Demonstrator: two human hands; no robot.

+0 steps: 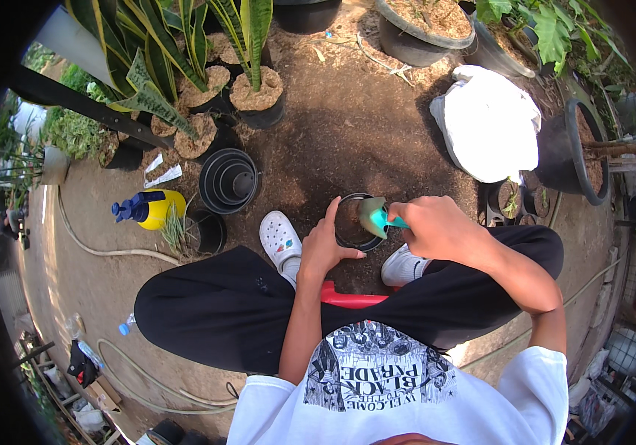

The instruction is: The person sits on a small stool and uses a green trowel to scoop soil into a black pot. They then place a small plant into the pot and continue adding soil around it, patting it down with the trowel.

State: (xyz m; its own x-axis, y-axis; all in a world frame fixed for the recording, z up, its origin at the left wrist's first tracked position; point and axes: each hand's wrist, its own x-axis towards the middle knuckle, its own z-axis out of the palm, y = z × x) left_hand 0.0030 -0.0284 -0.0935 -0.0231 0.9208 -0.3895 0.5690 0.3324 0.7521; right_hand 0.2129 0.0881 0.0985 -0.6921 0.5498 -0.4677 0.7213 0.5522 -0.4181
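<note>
A small round black plant pot [346,239] stands on the ground between my feet, with dark soil inside. My left hand [323,248] grips its left side, thumb at the near rim and fingers along the far rim. My right hand [436,228] is closed round the handle of a green hand trowel [374,217]. The trowel's blade is tilted over the right part of the pot. Some brown soil shows at the blade's edge, though how much it carries I cannot tell.
Stacked black pots [229,180], a yellow spray bottle [161,210] and potted snake plants [256,89] stand to the left. A full white sack [487,122] sits at the far right beside a large black pot [571,152]. A hose [121,253] crosses the ground. Beneath me is something red [348,297].
</note>
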